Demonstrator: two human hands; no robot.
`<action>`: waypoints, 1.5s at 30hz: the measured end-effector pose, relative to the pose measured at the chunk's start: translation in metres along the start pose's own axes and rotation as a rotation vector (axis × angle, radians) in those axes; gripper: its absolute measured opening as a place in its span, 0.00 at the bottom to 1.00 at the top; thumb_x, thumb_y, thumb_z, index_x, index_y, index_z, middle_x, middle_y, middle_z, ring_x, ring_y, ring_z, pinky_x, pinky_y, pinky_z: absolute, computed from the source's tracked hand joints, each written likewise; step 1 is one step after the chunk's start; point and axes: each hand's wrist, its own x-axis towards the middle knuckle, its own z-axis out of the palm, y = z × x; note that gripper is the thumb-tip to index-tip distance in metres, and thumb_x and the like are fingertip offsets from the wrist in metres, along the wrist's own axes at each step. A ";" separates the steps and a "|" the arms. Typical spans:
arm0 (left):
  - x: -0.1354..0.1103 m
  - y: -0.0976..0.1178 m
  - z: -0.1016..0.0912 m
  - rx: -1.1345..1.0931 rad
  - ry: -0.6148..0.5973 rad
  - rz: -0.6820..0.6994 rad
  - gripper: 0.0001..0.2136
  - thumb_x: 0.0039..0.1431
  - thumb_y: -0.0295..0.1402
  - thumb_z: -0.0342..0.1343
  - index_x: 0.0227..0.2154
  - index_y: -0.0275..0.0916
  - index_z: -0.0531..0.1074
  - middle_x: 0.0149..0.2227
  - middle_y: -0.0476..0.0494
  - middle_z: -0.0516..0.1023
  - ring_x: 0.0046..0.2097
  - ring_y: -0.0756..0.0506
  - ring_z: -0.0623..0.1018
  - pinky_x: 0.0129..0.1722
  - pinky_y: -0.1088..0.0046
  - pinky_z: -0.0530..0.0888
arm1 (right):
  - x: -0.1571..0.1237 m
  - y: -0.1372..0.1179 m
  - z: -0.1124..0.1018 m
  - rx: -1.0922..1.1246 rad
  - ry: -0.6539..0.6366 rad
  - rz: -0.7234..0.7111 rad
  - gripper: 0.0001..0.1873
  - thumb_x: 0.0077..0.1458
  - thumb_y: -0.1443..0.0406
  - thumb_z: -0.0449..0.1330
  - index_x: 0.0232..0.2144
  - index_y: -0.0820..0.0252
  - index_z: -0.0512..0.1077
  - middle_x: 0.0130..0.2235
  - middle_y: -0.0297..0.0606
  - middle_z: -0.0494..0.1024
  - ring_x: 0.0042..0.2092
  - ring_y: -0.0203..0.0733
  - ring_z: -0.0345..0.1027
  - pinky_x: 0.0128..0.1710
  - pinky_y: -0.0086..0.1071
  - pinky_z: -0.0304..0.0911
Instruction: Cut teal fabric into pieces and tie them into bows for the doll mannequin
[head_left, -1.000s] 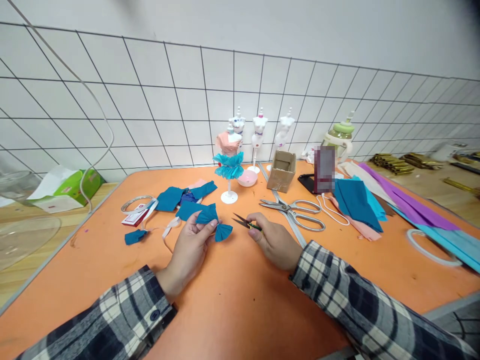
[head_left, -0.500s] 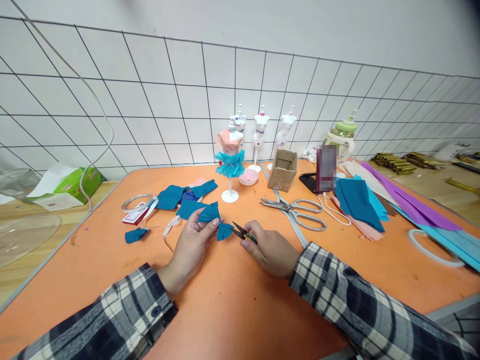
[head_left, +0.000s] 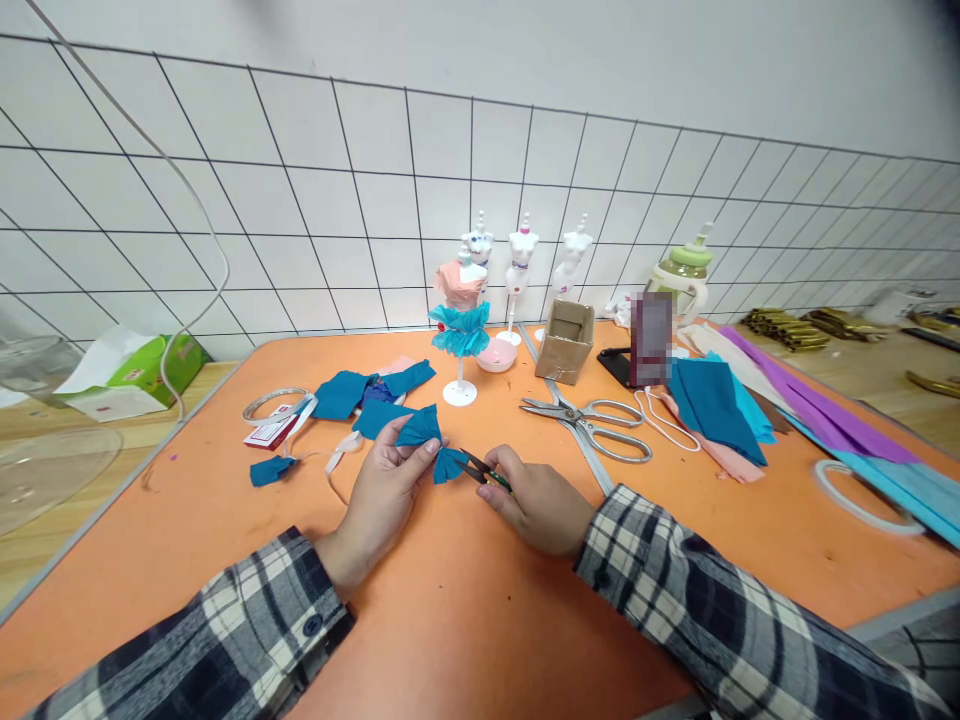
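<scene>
My left hand (head_left: 382,495) pinches a teal crepe paper bow (head_left: 448,466) at its gathered middle, between thumb and fingers. One fan of the bow spreads above the thumb, the other points down to the right. Closed around small dark thread snips (head_left: 477,471), my right hand (head_left: 546,506) holds their blades against the right edge of the lower fan. Whether the blades have cut into the paper is too small to tell. Behind the bow lies a flat teal crepe strip (head_left: 375,420). Beyond it stands a mini dress form (head_left: 460,330) wearing a peach top and turquoise ruffle.
Large metal scissors (head_left: 592,420) lie right of my right hand. Farther back are a small cardboard box (head_left: 566,345), a pink bowl (head_left: 496,354), a phone (head_left: 651,340) and bare white dress forms (head_left: 521,255). Folded crepe paper (head_left: 716,405) is at right, teal scraps (head_left: 341,393) at left.
The snips have moved slightly left, so their tips now meet the lower fan's edge, and their blades look closer together. My left hand keeps its pinch on the bow.
</scene>
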 end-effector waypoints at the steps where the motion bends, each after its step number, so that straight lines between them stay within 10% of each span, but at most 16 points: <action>1: 0.000 0.000 0.000 -0.003 0.002 0.000 0.21 0.49 0.31 0.69 0.43 0.44 0.67 0.33 0.53 0.81 0.32 0.51 0.80 0.35 0.78 0.75 | 0.000 0.000 0.000 0.000 -0.005 0.001 0.16 0.65 0.54 0.48 0.48 0.58 0.60 0.40 0.41 0.78 0.38 0.46 0.73 0.31 0.29 0.50; 45: -0.002 0.001 0.004 -0.035 -0.063 -0.018 0.17 0.51 0.28 0.67 0.42 0.41 0.69 0.32 0.53 0.80 0.31 0.53 0.79 0.34 0.81 0.76 | 0.003 0.000 0.006 0.025 0.041 -0.030 0.09 0.65 0.60 0.50 0.44 0.56 0.61 0.39 0.39 0.77 0.38 0.44 0.73 0.31 0.29 0.51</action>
